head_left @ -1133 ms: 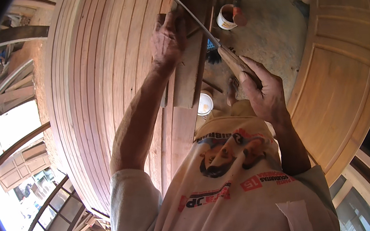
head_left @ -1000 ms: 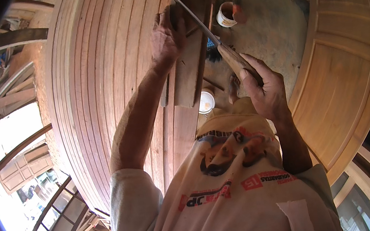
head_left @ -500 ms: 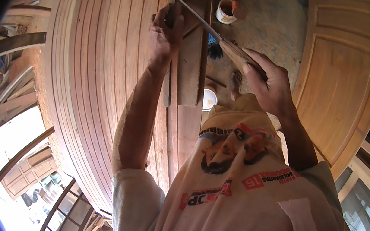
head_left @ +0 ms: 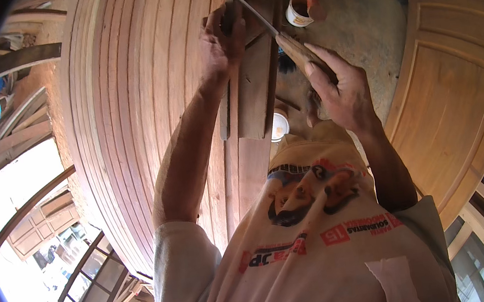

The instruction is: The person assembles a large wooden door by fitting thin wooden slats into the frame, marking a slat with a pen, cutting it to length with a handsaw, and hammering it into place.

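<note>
Filing of a wooden strip, seen from above the worker's own shirt. The strip (head_left: 254, 82), a short flat length of brown wood, is taken as the landmark; it lies lengthwise on the ribbed, curved wooden panel (head_left: 132, 104), which spreads to the left of it. The upper end of the strip is gripped by the left hand (head_left: 221, 40), whose fingers (head_left: 209, 30) are curled tight over the edge so that the piece is pinned down. A long, thin metal file (head_left: 244, 7) is laid slantwise across the top of the strip, just right of that hand. Its wooden handle (head_left: 301, 54) is held to the right of the strip by the right hand (head_left: 341, 92), with the fingers wrapped around it and the forefinger stretched along its back. A small white pot (head_left: 298, 10) is set on the grey floor (head_left: 360, 25) beyond the strip's upper right; a second white tub (head_left: 279, 126) is seen below it, near the strip's lower right. A panelled door leaf (head_left: 453, 80) is stood well to the right. For a clean cut, it is judged that the blade should be kept flat on the edge, pushed in long even strokes away from the clamping fingers, and the strip held without rocking
</note>
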The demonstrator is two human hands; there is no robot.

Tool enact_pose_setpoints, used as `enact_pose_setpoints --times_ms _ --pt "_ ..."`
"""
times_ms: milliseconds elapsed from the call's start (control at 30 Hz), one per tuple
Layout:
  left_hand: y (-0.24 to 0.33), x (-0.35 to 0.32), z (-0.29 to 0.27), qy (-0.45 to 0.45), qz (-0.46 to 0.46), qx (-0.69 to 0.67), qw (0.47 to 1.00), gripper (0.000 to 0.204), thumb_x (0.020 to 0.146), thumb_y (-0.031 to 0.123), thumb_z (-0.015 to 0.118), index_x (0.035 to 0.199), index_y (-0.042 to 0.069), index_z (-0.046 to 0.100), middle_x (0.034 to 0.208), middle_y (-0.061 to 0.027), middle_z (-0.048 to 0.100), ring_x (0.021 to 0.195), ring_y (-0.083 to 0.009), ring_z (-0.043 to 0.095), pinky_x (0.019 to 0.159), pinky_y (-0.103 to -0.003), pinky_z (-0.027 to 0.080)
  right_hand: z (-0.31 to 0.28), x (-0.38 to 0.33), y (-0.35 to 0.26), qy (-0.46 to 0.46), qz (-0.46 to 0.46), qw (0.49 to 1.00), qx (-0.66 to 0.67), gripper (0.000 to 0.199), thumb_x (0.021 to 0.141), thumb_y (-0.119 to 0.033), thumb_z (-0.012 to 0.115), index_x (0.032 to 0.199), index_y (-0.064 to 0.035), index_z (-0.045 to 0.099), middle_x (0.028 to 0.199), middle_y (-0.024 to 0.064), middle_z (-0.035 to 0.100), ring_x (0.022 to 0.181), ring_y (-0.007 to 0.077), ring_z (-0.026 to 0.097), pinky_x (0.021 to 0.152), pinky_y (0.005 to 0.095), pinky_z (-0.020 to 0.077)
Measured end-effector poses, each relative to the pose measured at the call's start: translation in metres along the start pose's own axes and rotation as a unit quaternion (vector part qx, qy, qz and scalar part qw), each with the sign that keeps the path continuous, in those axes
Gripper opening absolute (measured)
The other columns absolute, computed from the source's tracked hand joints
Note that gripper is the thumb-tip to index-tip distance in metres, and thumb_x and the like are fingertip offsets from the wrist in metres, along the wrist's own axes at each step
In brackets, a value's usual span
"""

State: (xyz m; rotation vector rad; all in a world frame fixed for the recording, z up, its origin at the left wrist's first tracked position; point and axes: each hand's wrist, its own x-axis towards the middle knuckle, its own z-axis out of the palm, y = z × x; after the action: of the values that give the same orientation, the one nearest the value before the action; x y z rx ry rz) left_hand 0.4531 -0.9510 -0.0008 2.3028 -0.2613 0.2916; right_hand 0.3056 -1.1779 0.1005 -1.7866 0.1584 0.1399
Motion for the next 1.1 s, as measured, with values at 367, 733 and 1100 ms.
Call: enact_pose_setpoints --times_ms 367,733,1100 --pt "0.001 0.0 0.0 -0.003 -0.006 -0.004 1.0 0.051 0.096 0.031 0.076 0.136 0.001 0.064 0.113 -0.019 0.073 0.103 -0.0288 0.072 0.089 -0.041 0.058 0.011 0.011 -0.002 0.02 -0.055 0.998 -0.035 0.031 0.104 -0.013 0.065 0.129 0.0056 0.067 0.092 0.0217 0.074 0.079 0.0227 0.073 0.073 0.0373 0.0579" --pt "0.007 0.0 0.0 -0.006 -0.012 0.008 1.0 0.053 0.096 0.033 0.076 0.137 0.001 0.063 0.119 -0.022 0.071 0.107 -0.0332 0.071 0.094 -0.043 0.057 0.01 0.01 -0.012 0.02 -0.038 0.997 -0.067 0.035 0.103 -0.013 0.067 0.133 0.0064 0.066 0.091 0.021 0.074 0.081 0.0185 0.075 0.072 0.0353 0.0583" --pt "0.012 0.002 -0.003 -0.027 -0.022 0.002 0.999 0.052 0.098 0.031 0.074 0.139 0.001 0.062 0.118 -0.0227 0.071 0.111 -0.0354 0.071 0.097 -0.044 0.057 0.018 0.013 -0.017 0.019 -0.025 0.995 -0.096 0.038 0.105 -0.019 0.065 0.133 0.0058 0.064 0.102 0.0264 0.075 0.085 0.0389 0.076 0.077 0.0405 0.0596"
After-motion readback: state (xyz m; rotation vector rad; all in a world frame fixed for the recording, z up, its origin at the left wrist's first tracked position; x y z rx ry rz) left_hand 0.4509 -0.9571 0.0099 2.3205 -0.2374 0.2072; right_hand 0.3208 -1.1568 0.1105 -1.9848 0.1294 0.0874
